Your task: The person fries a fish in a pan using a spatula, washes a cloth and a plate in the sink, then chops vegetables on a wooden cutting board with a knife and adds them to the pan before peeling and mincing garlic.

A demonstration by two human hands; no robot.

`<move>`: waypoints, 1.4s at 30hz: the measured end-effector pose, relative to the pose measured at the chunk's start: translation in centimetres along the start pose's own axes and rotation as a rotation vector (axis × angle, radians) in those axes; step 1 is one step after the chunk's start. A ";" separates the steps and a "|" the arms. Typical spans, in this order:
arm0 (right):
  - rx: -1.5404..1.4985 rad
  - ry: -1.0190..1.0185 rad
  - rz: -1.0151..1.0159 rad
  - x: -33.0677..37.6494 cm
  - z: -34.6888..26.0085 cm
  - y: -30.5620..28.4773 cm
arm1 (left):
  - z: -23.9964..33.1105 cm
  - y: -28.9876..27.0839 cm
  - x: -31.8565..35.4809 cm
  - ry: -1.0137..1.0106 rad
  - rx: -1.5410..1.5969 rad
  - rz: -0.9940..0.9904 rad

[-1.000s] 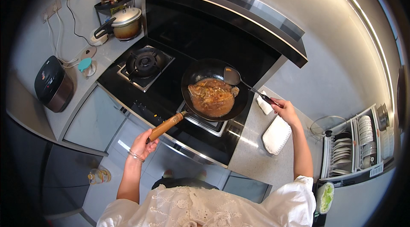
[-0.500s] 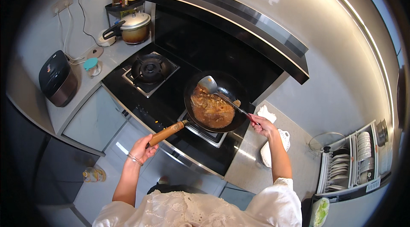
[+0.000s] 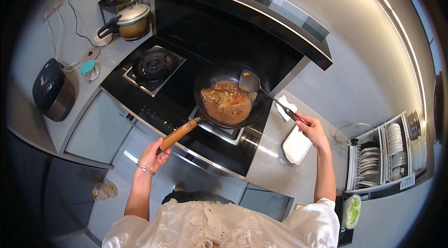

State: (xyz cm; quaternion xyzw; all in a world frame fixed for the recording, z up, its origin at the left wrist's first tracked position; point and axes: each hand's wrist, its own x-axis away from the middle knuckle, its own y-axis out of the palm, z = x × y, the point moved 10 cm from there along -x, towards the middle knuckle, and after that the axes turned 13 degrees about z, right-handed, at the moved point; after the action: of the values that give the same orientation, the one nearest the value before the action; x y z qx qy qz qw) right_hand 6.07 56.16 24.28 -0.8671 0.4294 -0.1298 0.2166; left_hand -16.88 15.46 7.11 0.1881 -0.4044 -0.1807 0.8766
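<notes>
Left hand (image 3: 151, 154) clamped on the black wok's wooden handle (image 3: 177, 135) should steady it while right hand (image 3: 311, 129), closed on the long metal ladle (image 3: 249, 81), bastes the brown saucy food (image 3: 227, 102) gently.

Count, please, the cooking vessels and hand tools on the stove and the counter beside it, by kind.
Wok with wooden handle, held by the left hand: 1
Lidded pot on the counter: 1
Metal spatula, held by the right hand: 1
Total: 3

My left hand (image 3: 151, 155) is closed around the end of the wok handle (image 3: 178, 135), forearm rising from below. My right hand (image 3: 311, 129), beyond the handle's far side, grips with arm extended.
</notes>
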 end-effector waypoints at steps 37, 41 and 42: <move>-0.112 0.466 -0.229 4.8 -2.3 2.2 | 0.0 0.8 -0.4 -0.006 -0.028 -0.123; 0.400 0.105 -0.131 1.9 -9.2 3.4 | 0.1 0.8 -0.3 -0.011 -0.047 -0.140; 0.539 0.030 -0.124 1.3 -10.9 3.9 | 0.3 0.8 -0.3 -0.005 -0.056 -0.149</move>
State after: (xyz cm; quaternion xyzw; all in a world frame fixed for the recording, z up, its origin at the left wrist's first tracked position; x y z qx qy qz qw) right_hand -0.32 50.09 31.92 -0.8009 0.3286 -0.2652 0.4247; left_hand -17.16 16.20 7.49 0.1929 -0.3862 -0.2572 0.8646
